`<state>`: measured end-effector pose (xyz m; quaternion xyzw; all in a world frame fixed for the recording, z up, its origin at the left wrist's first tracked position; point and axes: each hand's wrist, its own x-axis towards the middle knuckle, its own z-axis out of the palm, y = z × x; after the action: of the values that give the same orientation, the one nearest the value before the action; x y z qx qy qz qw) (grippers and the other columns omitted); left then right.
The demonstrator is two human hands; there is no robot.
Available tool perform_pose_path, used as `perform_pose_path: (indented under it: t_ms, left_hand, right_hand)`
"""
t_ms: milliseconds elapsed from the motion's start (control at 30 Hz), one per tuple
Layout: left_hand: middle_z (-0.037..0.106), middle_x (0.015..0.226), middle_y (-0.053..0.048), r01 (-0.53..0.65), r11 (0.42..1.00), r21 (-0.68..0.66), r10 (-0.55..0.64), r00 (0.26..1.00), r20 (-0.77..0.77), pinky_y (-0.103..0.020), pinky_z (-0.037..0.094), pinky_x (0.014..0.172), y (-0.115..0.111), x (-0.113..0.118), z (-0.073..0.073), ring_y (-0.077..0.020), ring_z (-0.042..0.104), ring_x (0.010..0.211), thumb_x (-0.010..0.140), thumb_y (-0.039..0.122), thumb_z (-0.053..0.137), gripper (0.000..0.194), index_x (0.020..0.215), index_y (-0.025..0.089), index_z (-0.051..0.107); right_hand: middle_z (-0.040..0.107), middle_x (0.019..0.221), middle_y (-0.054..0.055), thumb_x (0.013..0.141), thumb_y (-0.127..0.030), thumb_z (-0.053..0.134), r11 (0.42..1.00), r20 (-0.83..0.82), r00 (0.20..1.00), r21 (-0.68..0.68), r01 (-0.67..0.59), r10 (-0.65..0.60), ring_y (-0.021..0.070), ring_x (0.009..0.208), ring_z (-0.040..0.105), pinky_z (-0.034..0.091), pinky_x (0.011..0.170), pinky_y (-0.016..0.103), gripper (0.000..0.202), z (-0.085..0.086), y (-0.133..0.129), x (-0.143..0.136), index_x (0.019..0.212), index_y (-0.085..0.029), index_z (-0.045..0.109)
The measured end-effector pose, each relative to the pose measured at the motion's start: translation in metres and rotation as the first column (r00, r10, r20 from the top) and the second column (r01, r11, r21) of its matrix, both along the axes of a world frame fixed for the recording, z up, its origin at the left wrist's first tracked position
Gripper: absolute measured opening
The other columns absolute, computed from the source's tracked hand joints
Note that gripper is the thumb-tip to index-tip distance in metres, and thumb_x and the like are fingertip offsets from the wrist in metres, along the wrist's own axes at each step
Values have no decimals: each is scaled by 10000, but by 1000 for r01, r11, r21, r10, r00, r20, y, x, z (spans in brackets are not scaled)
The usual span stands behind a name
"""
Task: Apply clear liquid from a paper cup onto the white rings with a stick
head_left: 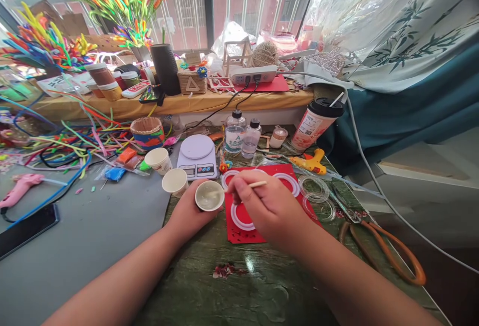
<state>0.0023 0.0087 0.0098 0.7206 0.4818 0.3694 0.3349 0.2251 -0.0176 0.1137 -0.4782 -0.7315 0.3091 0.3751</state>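
Note:
My left hand (189, 215) is wrapped round a paper cup (209, 207) that holds a clear, slightly cloudy liquid. Pinched in my right hand (264, 204) is a thin wooden stick (258, 184), its lower end inside the cup. Under and beside my right hand lies a red sheet (239, 237) bearing white ring-shaped moulds (242, 224). Two more paper cups (157, 159) (174, 181) stand left of the held cup. Behind them is a white digital scale (196, 151). Two clear bottles (235, 136) (251, 142) with black caps stand past the sheet.
Clear rings (319, 206), orange-handled shears (392, 251) and a yellow glue gun (312, 161) lie at the right, near a lidded drink cup (316, 124). On the left are a phone (28, 229), a pink glue gun (22, 190) and coloured pipe cleaners (90, 136). A crowded ledge (209, 102) runs behind.

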Motion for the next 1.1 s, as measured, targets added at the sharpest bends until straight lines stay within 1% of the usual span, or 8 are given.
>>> perform_pose_path:
  t_ms: [300,367,467,600,700,767,1000,1100]
  left_hand:
    - [803,1173,-61,0,1000,-22,0,1000,8,-437,648,930,-1,2,3,-305,766,1064,804,265,856,397,1170,248,704]
    - [803,1168,-58,1,1000,-10,-1,1000,3,-434,647,932,-1,1,3,-302,766,1058,799,254,852,385,1156,251,707]
    - [799,1173,-59,-6,1000,-7,6,1000,14,-432,647,927,-1,1,3,-297,767,1048,801,251,850,397,1169,249,700]
    - [795,1179,-62,15,1000,0,-15,1000,2,-436,643,943,-1,1,2,-299,764,1065,813,260,850,390,1172,247,699]
    - [795,1176,-62,-1,1000,5,1,1000,-6,-446,639,958,0,1,1,-297,764,1057,813,262,857,400,1177,244,693]
    - [796,1182,-65,-3,1000,6,3,1000,-8,-446,639,957,0,1,1,-302,764,1066,816,261,855,393,1174,242,695]
    - [803,1188,-62,-2,1000,-3,2,1000,6,-431,650,942,-1,0,3,-305,769,1082,803,244,841,390,1171,242,711]
    - [796,1225,-69,-7,1000,10,7,1000,-5,-442,641,983,-1,-1,1,-308,763,1120,812,240,839,408,1199,238,708]
  right_hand:
    - [658,710,13,1091,-294,443,1000,11,1000,-20,3,-3,195,675,606,408,637,320,344,-1,1,-1,792,-240,603]
    - [652,727,16,1094,-294,434,1000,2,1000,17,24,-24,197,691,601,413,651,322,336,-3,1,-2,802,-241,591]
    - [661,768,31,1095,-293,420,996,-3,998,67,-62,63,203,737,609,428,689,326,342,-6,0,-3,799,-239,585]
    - [672,777,35,1109,-307,417,997,14,1000,76,17,-18,208,730,609,417,682,331,338,-8,-1,-2,836,-235,603]
    - [675,782,32,1107,-294,425,996,9,999,83,-38,37,205,740,618,420,682,326,337,-7,-1,-2,817,-240,588]
    - [674,770,30,1100,-285,436,997,7,1000,79,-20,19,204,726,616,416,673,328,330,-5,-2,-2,808,-240,584]
    - [670,711,7,1107,-285,454,997,-163,986,69,39,-27,184,666,626,424,642,322,337,-1,-2,5,842,-225,653]
    - [669,709,10,1074,-317,538,997,-256,965,35,68,-56,181,672,610,429,651,315,310,-6,3,8,826,-215,691]
